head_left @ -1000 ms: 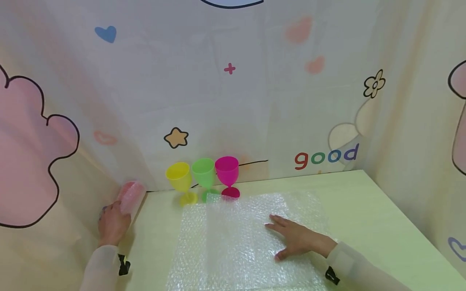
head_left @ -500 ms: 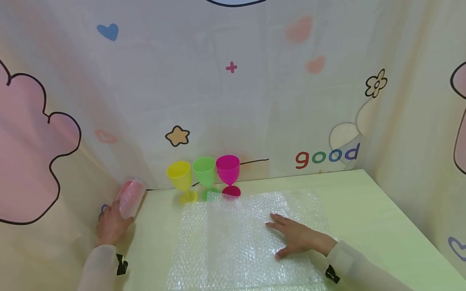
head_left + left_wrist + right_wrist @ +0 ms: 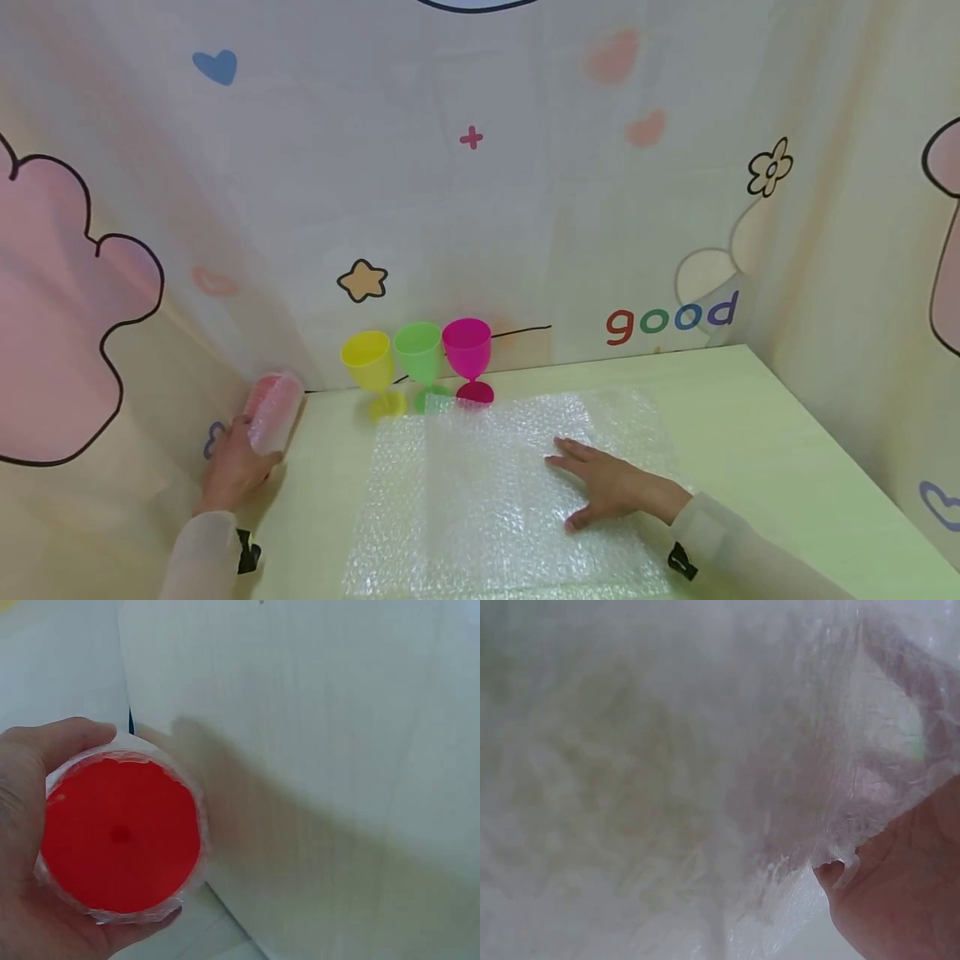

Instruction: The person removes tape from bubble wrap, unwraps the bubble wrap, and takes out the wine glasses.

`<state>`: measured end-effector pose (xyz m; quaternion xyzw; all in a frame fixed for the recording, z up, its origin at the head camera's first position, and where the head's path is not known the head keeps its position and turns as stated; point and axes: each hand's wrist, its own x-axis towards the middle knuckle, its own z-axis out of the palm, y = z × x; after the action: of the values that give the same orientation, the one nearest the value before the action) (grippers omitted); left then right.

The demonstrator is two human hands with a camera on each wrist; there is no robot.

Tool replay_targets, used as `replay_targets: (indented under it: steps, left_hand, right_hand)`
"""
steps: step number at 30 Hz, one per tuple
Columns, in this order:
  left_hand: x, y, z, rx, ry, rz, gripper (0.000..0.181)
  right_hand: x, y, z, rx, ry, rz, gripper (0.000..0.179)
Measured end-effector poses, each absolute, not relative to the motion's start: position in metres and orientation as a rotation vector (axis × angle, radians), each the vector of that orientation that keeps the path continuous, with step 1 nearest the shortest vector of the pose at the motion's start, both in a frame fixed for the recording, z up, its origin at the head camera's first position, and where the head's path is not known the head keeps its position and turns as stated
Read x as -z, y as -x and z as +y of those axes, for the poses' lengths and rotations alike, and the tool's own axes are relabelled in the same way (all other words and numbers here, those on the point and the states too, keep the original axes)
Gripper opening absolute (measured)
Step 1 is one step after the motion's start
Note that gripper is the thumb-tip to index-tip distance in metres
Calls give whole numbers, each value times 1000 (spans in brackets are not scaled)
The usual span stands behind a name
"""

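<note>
At the table's far left corner my left hand (image 3: pixel 234 467) grips a bubble-wrapped bundle (image 3: pixel 274 410), pinkish through the film. In the left wrist view its round end (image 3: pixel 120 834) is flat and red, with thumb and fingers curled round the sides. My right hand (image 3: pixel 609 483) lies with spread fingers over a sheet of clear bubble wrap (image 3: pixel 480 500). Close-up film blurs the right wrist view, where part of that hand (image 3: pixel 907 877) shows at lower right. Behind the sheet stand a yellow goblet (image 3: pixel 369 362), a green goblet (image 3: pixel 420 350) and a magenta goblet (image 3: pixel 468 350).
The pale table (image 3: pixel 750 450) ends at a patterned curtain (image 3: pixel 525 208) behind and at both sides. The sheet's back edge overlaps the feet of the green and magenta goblets in the head view. Bare tabletop shows right of the sheet.
My left hand has shifted slightly right along the bundle, its fingers now further round the near end. The right hand stays in place on the bubble wrap.
</note>
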<state>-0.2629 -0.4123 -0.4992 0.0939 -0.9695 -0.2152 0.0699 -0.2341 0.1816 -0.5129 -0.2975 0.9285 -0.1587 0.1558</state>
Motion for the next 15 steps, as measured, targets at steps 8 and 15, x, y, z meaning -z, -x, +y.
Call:
replay_targets:
  steps: [8,15]
  left_hand:
    - [494,249,-408,721,-346,-2834,88]
    - [478,230,-396,755,-409,-2752,87]
  right_hand:
    - [513,235,181,439,881,2661,101]
    - [516,236,183,447,856,2656,102]
